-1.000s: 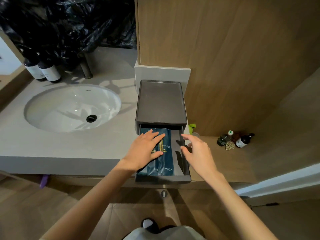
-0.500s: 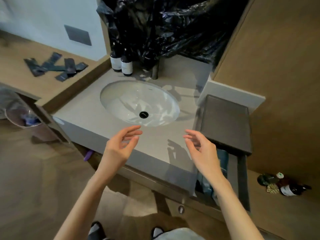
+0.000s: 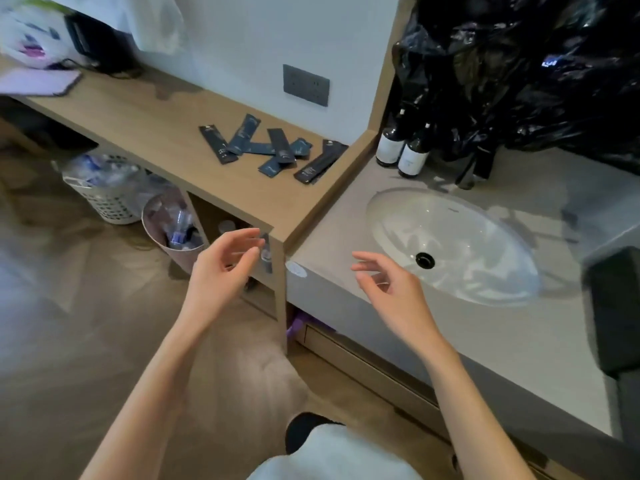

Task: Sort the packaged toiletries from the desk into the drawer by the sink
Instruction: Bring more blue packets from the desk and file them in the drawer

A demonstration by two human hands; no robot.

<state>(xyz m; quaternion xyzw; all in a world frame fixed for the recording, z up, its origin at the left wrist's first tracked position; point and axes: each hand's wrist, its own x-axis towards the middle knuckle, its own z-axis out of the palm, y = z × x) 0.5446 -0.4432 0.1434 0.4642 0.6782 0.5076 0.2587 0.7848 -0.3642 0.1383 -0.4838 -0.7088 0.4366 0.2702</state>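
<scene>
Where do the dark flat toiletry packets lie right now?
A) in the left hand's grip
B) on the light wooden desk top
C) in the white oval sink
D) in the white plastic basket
B: the dark flat toiletry packets lie in a loose pile on the light wooden desk top, while the left hand and right hand hold nothing.

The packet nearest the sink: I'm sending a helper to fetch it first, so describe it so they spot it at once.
Find the long wooden desk left of the white sink; a scatter of dark packets lies near its right end. The packet nearest the sink is the rightmost one, a long dark strip lying diagonally by the desk's right edge, just clear of the overlapping cluster.
</scene>
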